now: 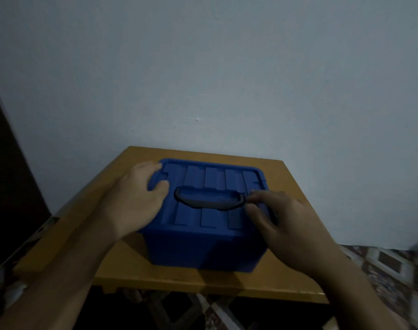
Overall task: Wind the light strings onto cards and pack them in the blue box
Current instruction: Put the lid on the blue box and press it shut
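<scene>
While the blue box (203, 244) stands lidded near the middle of the yellow-brown surface (155, 277), close to the pale wall (203, 67), it is flanked by both hands at its two short ends. The lid (215, 177) is seated on the box, so the contents are hidden; no light strings or cards are seen. The grey handle (208, 202) lies flat in its recess, its long axis running left to right between the hands. The left hand (134, 198) is laid on the lid's left edge, its fingers (153, 167) curled over the rim and the thumb pressed on top. The right hand (281, 217) is held at the handle's right end, its fingers (258, 194) bent and drawn close to the thumb; through blur, contact cannot be confirmed. Judged next: the lid is to be lifted, and both edges are within reach. Patterned floor (393, 270) is noted to the right. Nothing is seen in the way.
</scene>
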Demonstrator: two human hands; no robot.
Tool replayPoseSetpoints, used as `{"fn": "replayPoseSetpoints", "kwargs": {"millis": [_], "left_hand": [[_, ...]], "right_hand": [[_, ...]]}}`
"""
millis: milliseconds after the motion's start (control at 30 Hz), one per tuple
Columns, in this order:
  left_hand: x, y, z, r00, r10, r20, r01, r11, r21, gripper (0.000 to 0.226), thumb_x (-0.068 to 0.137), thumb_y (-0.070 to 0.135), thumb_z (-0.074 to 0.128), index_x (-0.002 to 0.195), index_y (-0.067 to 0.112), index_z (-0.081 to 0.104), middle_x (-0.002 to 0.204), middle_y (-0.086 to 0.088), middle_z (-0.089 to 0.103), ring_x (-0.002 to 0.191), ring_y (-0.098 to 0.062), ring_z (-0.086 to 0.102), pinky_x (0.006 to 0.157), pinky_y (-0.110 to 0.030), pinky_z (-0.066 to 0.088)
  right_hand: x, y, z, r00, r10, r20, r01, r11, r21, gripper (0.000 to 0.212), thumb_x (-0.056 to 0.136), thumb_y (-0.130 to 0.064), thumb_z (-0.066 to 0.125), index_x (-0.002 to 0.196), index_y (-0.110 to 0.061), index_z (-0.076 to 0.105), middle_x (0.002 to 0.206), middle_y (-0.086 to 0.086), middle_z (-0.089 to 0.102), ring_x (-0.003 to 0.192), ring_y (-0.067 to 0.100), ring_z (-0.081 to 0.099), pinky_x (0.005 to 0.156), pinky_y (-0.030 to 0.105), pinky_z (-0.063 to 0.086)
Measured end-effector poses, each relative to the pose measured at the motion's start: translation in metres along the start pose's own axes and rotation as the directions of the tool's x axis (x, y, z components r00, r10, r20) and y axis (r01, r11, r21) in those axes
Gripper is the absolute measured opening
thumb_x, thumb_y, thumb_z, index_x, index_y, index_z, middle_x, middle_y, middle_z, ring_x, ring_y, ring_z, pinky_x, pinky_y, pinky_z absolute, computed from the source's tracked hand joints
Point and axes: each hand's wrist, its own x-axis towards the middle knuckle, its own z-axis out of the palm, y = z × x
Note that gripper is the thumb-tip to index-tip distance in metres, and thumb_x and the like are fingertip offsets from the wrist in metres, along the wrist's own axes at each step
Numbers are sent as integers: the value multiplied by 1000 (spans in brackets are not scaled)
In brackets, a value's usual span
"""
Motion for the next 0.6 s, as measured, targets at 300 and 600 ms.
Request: {"fn": "replayPoseSetpoints", "kwargs": {"millis": [300,600], "left_hand": [[27,10,49,933,-40,358,-149,862,484,62,104,50,17,159,26,2,167,3,-9,153,-19,-11,123,-48,-8],[27,4,52,930,-49,365,-150,854,498,62,103,52,14,158,29,-5,165,7,-14,152,-15,-16,122,-46,-12]], "right_hand": [[53,-10,35,948,198,249,-127,953,-275,63,105,-54,22,160,-25,14,169,-1,9,156,21,2,124,55,5],[51,-6,38,955,183,234,-120,958,-260,63,105,-55,20,160,-27,10,170,-4,6,156,18,-1,125,52,1]]}}
